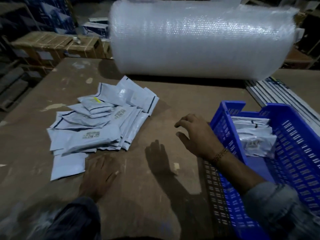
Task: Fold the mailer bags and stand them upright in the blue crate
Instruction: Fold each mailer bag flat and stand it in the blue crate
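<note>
A loose pile of white mailer bags (103,122) lies on the brown table, left of centre. One flat bag (68,164) sits nearest me, and my left hand (99,175) rests flat on the table just right of it, fingers straight. At the right stands the blue crate (294,153), with several folded bags (254,135) leaning inside it. My right hand (195,134) hovers above the table just left of the crate wall, fingers loosely curled, holding nothing.
A big roll of bubble wrap (202,40) lies across the back of the table (155,196). Flat white strips (280,94) lie behind the crate at the right. Cardboard boxes (52,47) are stacked beyond the table's left edge.
</note>
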### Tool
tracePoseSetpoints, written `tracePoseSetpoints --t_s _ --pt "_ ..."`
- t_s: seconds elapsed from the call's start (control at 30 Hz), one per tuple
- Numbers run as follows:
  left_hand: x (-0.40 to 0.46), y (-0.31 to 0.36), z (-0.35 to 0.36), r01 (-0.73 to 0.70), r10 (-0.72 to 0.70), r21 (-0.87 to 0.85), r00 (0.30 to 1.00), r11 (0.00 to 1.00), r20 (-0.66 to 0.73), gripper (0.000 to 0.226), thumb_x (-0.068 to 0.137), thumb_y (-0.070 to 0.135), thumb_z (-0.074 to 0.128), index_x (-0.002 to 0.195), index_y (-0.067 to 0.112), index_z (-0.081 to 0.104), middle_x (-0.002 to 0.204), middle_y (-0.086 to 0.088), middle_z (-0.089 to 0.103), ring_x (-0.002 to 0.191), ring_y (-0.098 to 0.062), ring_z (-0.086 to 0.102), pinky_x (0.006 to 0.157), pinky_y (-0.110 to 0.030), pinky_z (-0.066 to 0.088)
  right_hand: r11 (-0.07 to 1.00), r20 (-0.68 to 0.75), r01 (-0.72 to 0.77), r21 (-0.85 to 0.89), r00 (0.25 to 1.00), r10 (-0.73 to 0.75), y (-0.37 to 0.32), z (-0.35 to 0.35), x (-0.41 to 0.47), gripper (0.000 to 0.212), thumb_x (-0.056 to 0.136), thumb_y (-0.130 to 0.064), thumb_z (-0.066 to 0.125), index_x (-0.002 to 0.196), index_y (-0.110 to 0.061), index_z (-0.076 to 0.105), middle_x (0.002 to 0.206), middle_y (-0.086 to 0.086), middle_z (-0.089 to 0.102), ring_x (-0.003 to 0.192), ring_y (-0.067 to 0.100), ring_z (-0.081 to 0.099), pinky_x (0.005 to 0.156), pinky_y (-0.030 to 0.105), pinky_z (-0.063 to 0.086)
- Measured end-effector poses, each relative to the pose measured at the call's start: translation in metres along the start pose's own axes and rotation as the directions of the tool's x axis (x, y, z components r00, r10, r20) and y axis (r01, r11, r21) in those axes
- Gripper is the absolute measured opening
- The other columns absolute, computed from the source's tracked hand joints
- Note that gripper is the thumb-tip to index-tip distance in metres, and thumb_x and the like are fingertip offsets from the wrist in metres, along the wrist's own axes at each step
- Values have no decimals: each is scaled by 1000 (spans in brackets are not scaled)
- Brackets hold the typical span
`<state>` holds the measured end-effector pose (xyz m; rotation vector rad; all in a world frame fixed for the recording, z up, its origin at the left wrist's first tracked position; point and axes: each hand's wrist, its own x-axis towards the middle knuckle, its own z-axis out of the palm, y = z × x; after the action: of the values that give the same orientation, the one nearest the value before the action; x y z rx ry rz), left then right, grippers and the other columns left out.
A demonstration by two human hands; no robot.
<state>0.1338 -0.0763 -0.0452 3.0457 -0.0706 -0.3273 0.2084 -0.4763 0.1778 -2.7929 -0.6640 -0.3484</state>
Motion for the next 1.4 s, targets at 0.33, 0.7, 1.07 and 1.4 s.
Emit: tracePoseSetpoints --t_s 0.33,0.7,1.07,1.4 --pt "-8 -30 -4 44 -25 -262 997 964 75 86 100 80 15 166 24 7 160 -17 29 140 -39 32 104 -65 46 990 126 35 138 991 -53 -115 117 64 29 91 -27 64 117 -14 71 111 11 68 106 34 59 88 45 51" --pt "1 -39 4 63 -39 -149 987 987 157 95 96 86 16 166 21 16 175 -4 14 155 -37 23 106 -63 45 990 245 123 75 960 -138 -184 225 119 70 83 -19 78 149 -16 53 142 13 59 117 40 59 84 48 52" --pt "-3 -33 -14 18 24 -207 979 978 202 123 56 98 -27 162 36 -27 167 4 -39 154 -31 -35 124 -57 -6 993 -150 -111 36 982 116 -165 201 68 46 75 -16 78 122 -17 74 101 0 78 80 29 58 60 35 48" --pt "-8 -31 -9 7 16 -203 994 979 110 96 83 85 -5 165 37 -19 173 -1 -20 160 -35 -14 124 -61 3 932 -209 -361 12 911 356 -113 180 -73 63 71 0 82 131 -17 71 115 6 76 88 25 56 69 34 47"
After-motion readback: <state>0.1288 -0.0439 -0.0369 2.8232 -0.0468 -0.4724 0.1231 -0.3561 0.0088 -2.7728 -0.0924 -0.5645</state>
